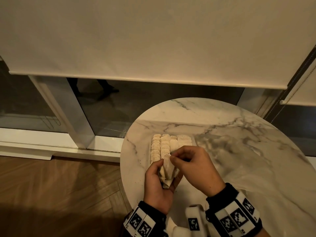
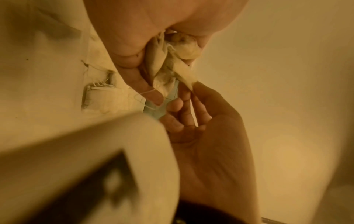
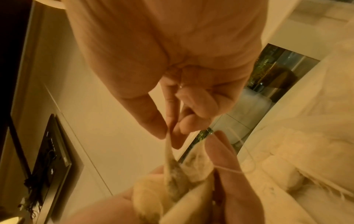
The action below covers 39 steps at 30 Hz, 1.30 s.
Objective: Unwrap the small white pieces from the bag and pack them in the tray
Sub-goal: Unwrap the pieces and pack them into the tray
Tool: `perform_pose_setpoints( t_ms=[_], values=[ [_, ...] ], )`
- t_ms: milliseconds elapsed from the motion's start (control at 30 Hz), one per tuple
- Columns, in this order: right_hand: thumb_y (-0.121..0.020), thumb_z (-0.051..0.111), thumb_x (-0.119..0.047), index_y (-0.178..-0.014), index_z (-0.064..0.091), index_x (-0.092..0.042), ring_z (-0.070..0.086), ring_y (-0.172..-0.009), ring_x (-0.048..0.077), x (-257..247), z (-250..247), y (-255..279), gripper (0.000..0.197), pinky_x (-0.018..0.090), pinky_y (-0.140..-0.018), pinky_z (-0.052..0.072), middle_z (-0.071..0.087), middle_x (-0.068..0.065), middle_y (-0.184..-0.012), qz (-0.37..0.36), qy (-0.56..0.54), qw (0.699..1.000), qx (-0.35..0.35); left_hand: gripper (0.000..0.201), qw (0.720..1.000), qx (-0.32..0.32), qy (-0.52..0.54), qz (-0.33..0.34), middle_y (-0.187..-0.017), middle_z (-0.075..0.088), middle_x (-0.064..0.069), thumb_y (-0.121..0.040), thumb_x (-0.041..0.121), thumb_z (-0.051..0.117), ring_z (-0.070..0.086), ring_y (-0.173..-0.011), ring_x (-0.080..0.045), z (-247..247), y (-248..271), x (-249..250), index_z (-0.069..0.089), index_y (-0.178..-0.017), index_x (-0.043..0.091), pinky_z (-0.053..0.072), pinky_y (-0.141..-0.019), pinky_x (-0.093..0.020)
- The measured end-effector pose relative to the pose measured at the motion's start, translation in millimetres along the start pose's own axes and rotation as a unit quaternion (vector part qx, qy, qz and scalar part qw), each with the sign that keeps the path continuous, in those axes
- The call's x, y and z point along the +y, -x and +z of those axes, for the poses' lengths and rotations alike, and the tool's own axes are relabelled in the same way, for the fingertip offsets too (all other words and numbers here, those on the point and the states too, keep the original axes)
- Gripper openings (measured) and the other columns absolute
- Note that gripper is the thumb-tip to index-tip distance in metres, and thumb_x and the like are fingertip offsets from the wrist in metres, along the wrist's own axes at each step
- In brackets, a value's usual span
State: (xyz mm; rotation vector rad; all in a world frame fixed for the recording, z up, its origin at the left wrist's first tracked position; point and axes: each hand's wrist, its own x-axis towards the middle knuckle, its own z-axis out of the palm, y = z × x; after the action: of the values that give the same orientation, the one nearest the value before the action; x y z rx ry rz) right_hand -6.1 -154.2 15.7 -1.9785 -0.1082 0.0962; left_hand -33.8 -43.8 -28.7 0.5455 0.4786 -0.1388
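Observation:
Over the table's near left part, my left hand [image 1: 156, 179] holds a small piece in a pale wrapper [image 1: 168, 171], thumb on its left side and fingers curled beneath. My right hand [image 1: 193, 166] pinches the wrapper's top edge between thumb and forefinger. In the left wrist view the wrapper [image 2: 162, 65] is partly peeled back and a white piece [image 2: 188, 48] shows inside it. The right wrist view shows the pinched strip [image 3: 169, 151] drawn taut. Just beyond my hands, rows of unwrapped white pieces [image 1: 171, 144] lie in the tray [image 1: 151, 159], whose edges are hard to make out.
The round marble table [image 1: 213, 120] ends close to my left hand, with wood floor [image 1: 59, 185] below. Crumpled clear plastic [image 1: 248, 159] covers the table's right side. A window with a lowered blind [image 1: 136, 40] stands behind.

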Motion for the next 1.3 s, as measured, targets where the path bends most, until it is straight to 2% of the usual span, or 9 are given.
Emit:
perform_pose_setpoints(
  t_ms=[200, 267, 367, 467, 700, 833, 967, 1067, 1300],
  values=[
    [-0.087, 0.071, -0.004, -0.079, 0.074, -0.007, 0.062, -0.057, 0.017, -12.1, -7.4, 0.1, 0.009, 0.022, -0.046, 0.044, 0.072, 0.011, -0.071, -0.006, -0.115, 0.993, -0.032, 0.044, 0.997, 0.013, 0.054, -0.044, -0.105, 0.07, -0.017, -0.089, 0.019, 0.056, 0.069, -0.079, -0.029, -6.2, -4.4, 5.8, 0.064, -0.128, 0.002, 0.059, -0.067, -0.034],
    [-0.089, 0.069, -0.001, -0.081, 0.072, -0.003, 0.062, -0.059, 0.02, -14.9, -10.0, -2.3, 0.008, 0.028, -0.047, 0.046, 0.07, 0.019, -0.073, -0.009, -0.146, 0.989, -0.034, 0.047, 0.996, 0.021, 0.062, -0.055, -0.103, 0.069, -0.019, -0.085, 0.019, 0.059, 0.067, -0.083, -0.031, -8.3, -6.1, 6.8, 0.063, -0.128, 0.0, 0.058, -0.065, -0.033],
    [-0.09, 0.067, -0.001, -0.084, 0.07, -0.001, 0.065, -0.065, 0.022, -17.6, -16.7, -10.8, 0.007, 0.032, -0.051, 0.053, 0.07, 0.02, -0.076, -0.018, -0.16, 0.987, -0.02, 0.038, 0.995, 0.033, 0.076, -0.063, -0.095, 0.068, -0.017, -0.082, 0.016, 0.06, 0.07, -0.075, -0.031, -12.4, -7.9, 9.0, 0.065, -0.116, 0.001, 0.059, -0.063, -0.033],
    [-0.091, 0.067, -0.002, -0.089, 0.069, 0.0, 0.068, -0.065, 0.021, -18.7, -25.6, -27.2, 0.004, 0.029, -0.053, 0.056, 0.072, 0.02, -0.078, -0.022, -0.146, 0.989, 0.001, 0.026, 0.994, 0.041, 0.081, -0.068, -0.091, 0.069, -0.016, -0.086, 0.016, 0.059, 0.07, -0.078, -0.032, -19.2, -10.0, 14.2, 0.067, -0.106, 0.002, 0.059, -0.065, -0.032],
    [-0.092, 0.066, -0.004, -0.104, 0.07, -0.007, 0.073, -0.074, 0.024, 8.5, -23.0, -97.0, 0.013, 0.027, -0.06, 0.06, 0.074, 0.016, -0.09, 0.085, 0.017, 0.996, -0.038, 0.028, 0.993, 0.057, 0.088, -0.061, -0.089, 0.069, -0.015, -0.075, 0.016, 0.063, 0.068, -0.079, -0.031, -25.1, -15.4, 21.4, 0.068, -0.099, 0.003, 0.059, -0.06, -0.03],
    [-0.091, 0.066, -0.009, -0.097, 0.074, -0.016, 0.071, -0.079, 0.02, 29.6, -8.5, -124.9, 0.012, 0.026, -0.056, 0.058, 0.073, 0.008, -0.092, 0.145, 0.17, 0.97, -0.096, 0.028, 0.992, 0.064, 0.083, -0.067, -0.089, 0.07, -0.015, -0.073, 0.016, 0.064, 0.068, -0.08, -0.031, -24.9, -15.7, 20.3, 0.069, -0.097, 0.003, 0.058, -0.059, -0.03],
    [-0.09, 0.065, -0.005, -0.088, 0.074, -0.014, 0.068, -0.076, 0.023, 46.2, 6.9, -137.8, 0.013, 0.027, -0.056, 0.054, 0.071, 0.01, -0.083, 0.192, 0.23, 0.942, -0.153, 0.03, 0.993, 0.057, 0.081, -0.067, -0.09, 0.07, -0.016, -0.07, 0.015, 0.065, 0.067, -0.084, -0.033, -23.8, -14.1, 20.8, 0.07, -0.097, 0.002, 0.057, -0.06, -0.03],
    [-0.089, 0.066, -0.003, -0.087, 0.076, -0.012, 0.074, -0.085, 0.029, 52.7, 13.9, -148.5, 0.014, 0.037, -0.072, 0.063, 0.072, 0.012, -0.086, 0.205, 0.236, 0.941, -0.131, 0.03, 0.993, 0.055, 0.077, -0.064, -0.089, 0.071, -0.016, -0.07, 0.015, 0.066, 0.069, -0.078, -0.032, -25.7, -12.9, 22.4, 0.07, -0.097, 0.002, 0.057, -0.06, -0.03],
    [-0.088, 0.066, -0.003, -0.095, 0.074, -0.001, 0.074, -0.075, 0.032, 59.8, 28.1, -161.2, 0.01, 0.045, -0.065, 0.063, 0.074, 0.016, -0.086, 0.216, 0.239, 0.944, -0.065, 0.026, 0.993, 0.052, 0.083, -0.062, -0.086, 0.07, -0.015, -0.072, 0.015, 0.065, 0.067, -0.072, -0.03, -23.8, -13.9, 30.3, 0.071, -0.094, 0.001, 0.056, -0.059, -0.03]
  ],
)
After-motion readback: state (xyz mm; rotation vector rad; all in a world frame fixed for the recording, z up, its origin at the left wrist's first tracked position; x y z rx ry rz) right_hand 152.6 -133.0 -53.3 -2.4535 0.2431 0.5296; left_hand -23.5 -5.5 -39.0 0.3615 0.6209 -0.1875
